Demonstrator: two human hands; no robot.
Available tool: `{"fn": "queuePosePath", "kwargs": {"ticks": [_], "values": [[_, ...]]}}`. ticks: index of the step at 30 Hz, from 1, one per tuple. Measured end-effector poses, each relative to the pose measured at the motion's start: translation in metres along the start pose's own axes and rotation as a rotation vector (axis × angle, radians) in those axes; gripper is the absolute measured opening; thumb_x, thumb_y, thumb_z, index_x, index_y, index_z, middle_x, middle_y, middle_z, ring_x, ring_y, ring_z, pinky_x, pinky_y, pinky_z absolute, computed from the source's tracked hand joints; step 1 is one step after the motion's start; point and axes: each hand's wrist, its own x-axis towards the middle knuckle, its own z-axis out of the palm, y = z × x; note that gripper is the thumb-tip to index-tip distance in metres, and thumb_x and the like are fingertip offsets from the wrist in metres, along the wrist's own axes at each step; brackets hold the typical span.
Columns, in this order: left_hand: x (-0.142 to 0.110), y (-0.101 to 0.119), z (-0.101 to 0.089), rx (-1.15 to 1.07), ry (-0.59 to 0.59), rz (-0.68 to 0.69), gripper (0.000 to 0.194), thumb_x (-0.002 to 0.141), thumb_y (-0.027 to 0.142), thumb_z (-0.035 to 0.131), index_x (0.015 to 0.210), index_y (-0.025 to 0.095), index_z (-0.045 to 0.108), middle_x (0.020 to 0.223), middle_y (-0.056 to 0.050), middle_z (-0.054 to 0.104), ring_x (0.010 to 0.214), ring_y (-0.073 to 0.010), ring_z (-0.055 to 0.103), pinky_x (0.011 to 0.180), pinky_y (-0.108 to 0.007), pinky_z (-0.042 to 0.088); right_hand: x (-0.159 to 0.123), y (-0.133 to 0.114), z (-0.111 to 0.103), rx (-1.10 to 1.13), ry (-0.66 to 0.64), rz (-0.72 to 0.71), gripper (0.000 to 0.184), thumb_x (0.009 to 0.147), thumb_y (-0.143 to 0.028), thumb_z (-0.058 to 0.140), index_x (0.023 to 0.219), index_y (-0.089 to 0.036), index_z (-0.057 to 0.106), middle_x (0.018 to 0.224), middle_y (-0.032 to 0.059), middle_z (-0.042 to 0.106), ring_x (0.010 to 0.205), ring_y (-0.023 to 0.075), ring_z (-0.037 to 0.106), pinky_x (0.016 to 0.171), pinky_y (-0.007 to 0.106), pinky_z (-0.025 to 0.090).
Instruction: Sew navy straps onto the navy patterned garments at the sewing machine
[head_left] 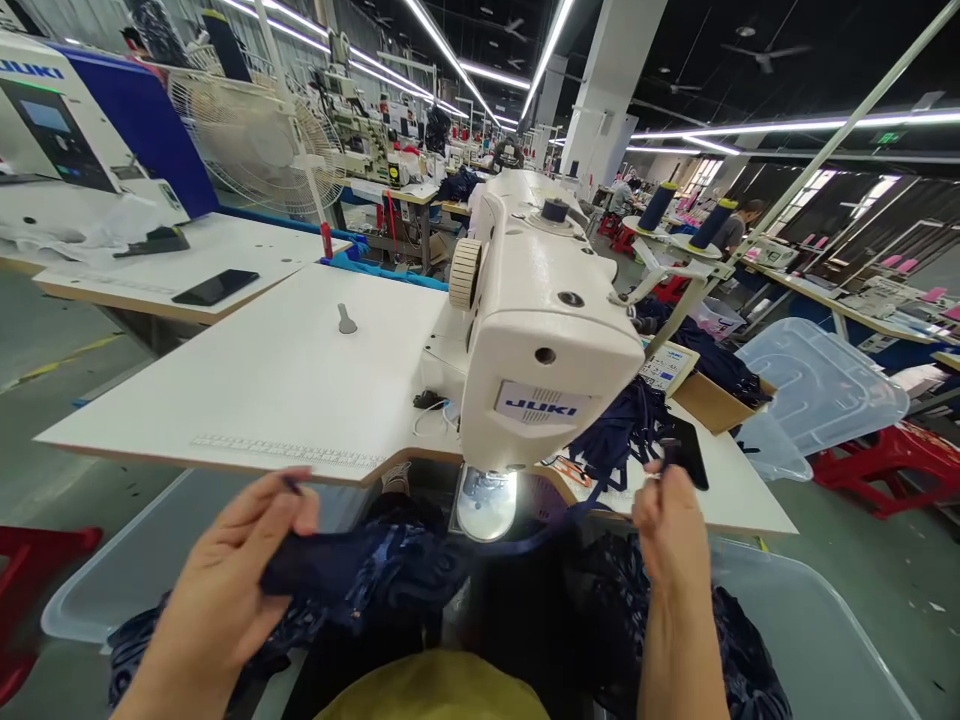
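My left hand (236, 560) is closed on the end of a navy patterned garment (375, 565), which stretches across in front of the sewing machine (547, 330). A thin navy strap (555, 530) runs from the garment up to the right. Raised over the right part of the machine table, my right hand (670, 520) pinches a small dark piece of fabric (670, 455); whether it belongs to that strap I cannot tell. The lit round machine bed (486, 505) lies just behind the garment. A pile of navy straps (622, 430) rests right of the machine head.
The white tabletop (300, 370) extends to the left. A phone (216, 287) lies on the neighbouring table, and a dark tablet-like object (688, 452) near my right hand. Plastic bins (810, 610) with navy garments flank my lap. Red stools (889, 465) stand at both sides.
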Motion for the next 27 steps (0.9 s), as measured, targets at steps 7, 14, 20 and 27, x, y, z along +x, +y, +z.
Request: {"fn": "queuePosePath", "kwargs": {"ticks": [7, 14, 20, 27], "values": [[-0.039, 0.045, 0.071, 0.078, -0.708, 0.113, 0.027, 0.088, 0.042, 0.051, 0.096, 0.023, 0.068, 0.072, 0.002, 0.064, 0.066, -0.0116, 0.058, 0.063, -0.019, 0.047, -0.07, -0.013, 0.059, -0.66, -0.74, -0.118, 0.022, 0.094, -0.03, 0.048, 0.107, -0.025, 0.065, 0.084, -0.0005, 0.067, 0.069, 0.0113, 0.061, 0.065, 0.02, 0.048], [-0.042, 0.04, 0.083, 0.087, -0.724, 0.128, 0.017, 0.087, 0.034, 0.054, 0.092, 0.024, 0.067, 0.082, 0.004, 0.068, 0.076, -0.0112, 0.061, 0.072, -0.017, 0.045, -0.077, -0.017, 0.064, -0.773, -0.757, -0.22, 0.015, 0.092, -0.027, 0.052, 0.099, -0.024, 0.065, 0.089, -0.0017, 0.068, 0.081, 0.0113, 0.062, 0.073, 0.019, 0.044], [-0.047, 0.031, 0.087, 0.195, -0.57, 0.273, 0.009, 0.088, 0.026, 0.052, 0.088, 0.023, 0.06, 0.077, 0.005, 0.064, 0.07, -0.0093, 0.058, 0.066, -0.016, 0.044, -0.085, -0.008, 0.066, -0.688, -0.715, -0.164, 0.012, 0.09, -0.027, 0.055, 0.095, -0.023, 0.066, 0.084, -0.0026, 0.069, 0.074, 0.0097, 0.062, 0.066, 0.018, 0.044], [-0.051, 0.018, 0.082, 0.175, -0.599, 0.509, 0.013, 0.095, 0.021, 0.046, 0.104, 0.026, 0.054, 0.084, 0.006, 0.062, 0.072, -0.0066, 0.059, 0.067, -0.013, 0.044, -0.092, 0.0, 0.065, -0.504, -0.79, 0.146, 0.024, 0.095, -0.039, 0.046, 0.091, -0.02, 0.06, 0.071, -0.0017, 0.071, 0.05, 0.0066, 0.052, 0.052, 0.017, 0.04]]}}
